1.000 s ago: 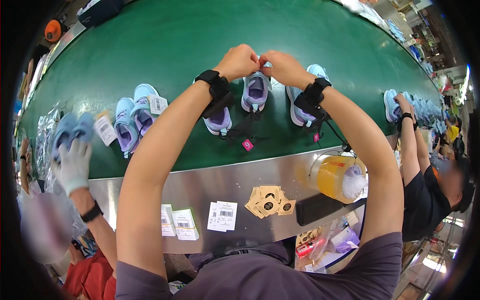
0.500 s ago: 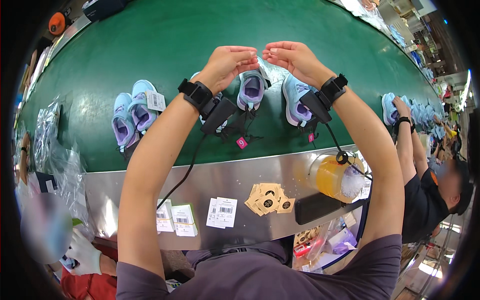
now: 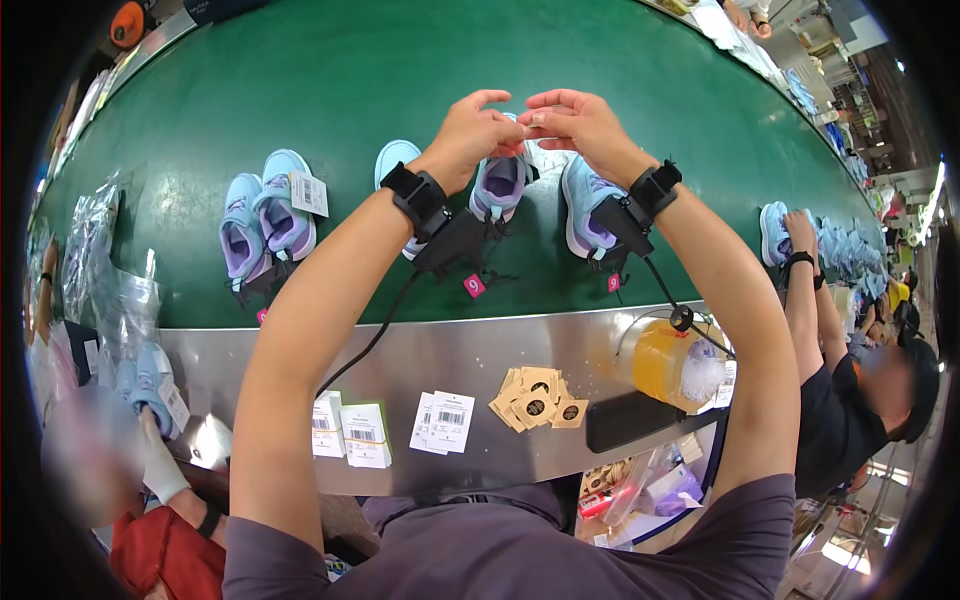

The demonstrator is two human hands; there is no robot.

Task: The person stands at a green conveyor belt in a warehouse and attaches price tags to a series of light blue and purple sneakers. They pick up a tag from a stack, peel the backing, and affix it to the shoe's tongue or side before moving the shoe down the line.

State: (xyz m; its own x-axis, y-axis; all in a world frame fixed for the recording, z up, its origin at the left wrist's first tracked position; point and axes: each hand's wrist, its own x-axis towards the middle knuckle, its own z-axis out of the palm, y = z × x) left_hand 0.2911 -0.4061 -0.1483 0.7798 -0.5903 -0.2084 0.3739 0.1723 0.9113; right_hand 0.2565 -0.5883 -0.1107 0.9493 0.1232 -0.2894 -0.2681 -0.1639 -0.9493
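The left hand (image 3: 485, 132) has its fingers loosely curled, tips meeting those of the right hand (image 3: 572, 122), which is about half closed; whether anything thin is pinched between them, I cannot tell. Just below them, on the green tabletop (image 3: 600, 55), is the middle sneaker (image 3: 498, 182), light blue with a lilac lining, toe away from the person and partly hidden by the fingers. It should handle light, its upper soft enough to dent under a squeeze, its sole stiffer and unlikely to slip; nothing suggests fragility, and the heel collar looks the surest hold. Left of the middle sneaker sits the left neighbour sneaker (image 3: 397, 160), farther left a tagged pair (image 3: 270, 212); right of it, the right neighbour sneaker (image 3: 578, 200). Nearer the person than it lie barcode cards (image 3: 448, 424), small brown packets (image 3: 538, 397) and an amber tape roll (image 3: 652, 357).
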